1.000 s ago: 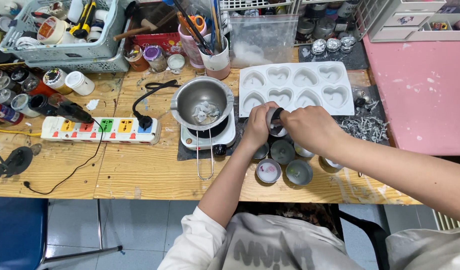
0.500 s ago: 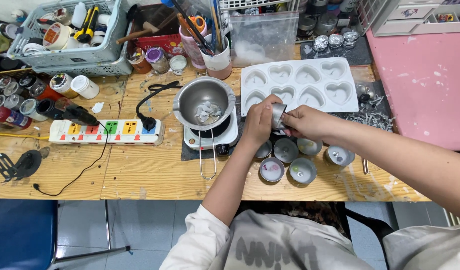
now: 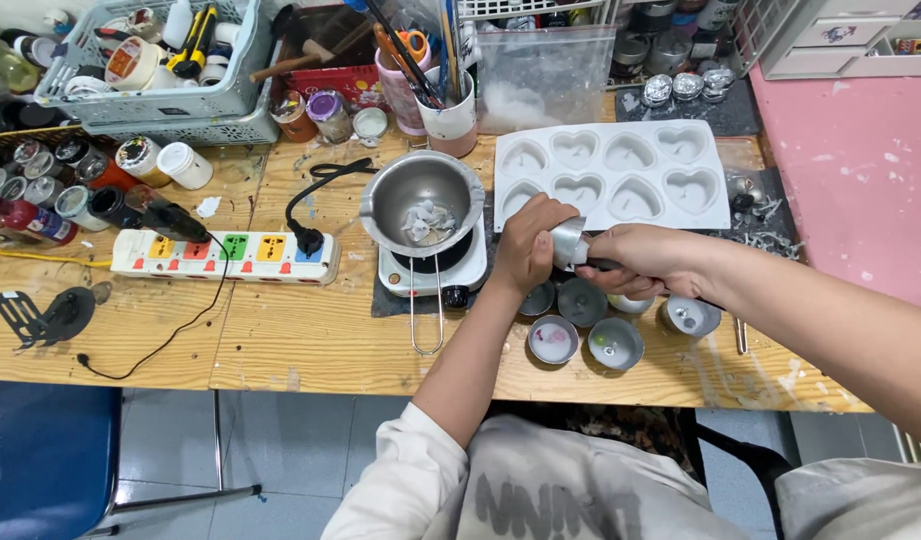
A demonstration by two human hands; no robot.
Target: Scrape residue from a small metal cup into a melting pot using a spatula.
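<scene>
My left hand (image 3: 526, 248) grips a small silver metal tin (image 3: 568, 242), tipped on its side above the table edge of the black mat. My right hand (image 3: 646, 260) is closed on a dark-handled tool (image 3: 603, 265) whose end meets the tin's mouth. Several more round tins stand just below the hands, among them one with pinkish residue (image 3: 554, 338) and a grey one (image 3: 616, 342). A white heart-shaped mould tray (image 3: 613, 175) lies just behind the hands.
Left of my hands, a steel pot (image 3: 424, 205) with white wax scraps sits on a small white hotplate (image 3: 431, 272). A power strip (image 3: 226, 255), jars, a basket (image 3: 151, 75) and tool cups (image 3: 451, 110) crowd the back left. At the right is a pink surface (image 3: 861, 160).
The tin has been turned from facing up to lying sideways, and my right hand has slid to the right of it. The view has shifted slightly.
</scene>
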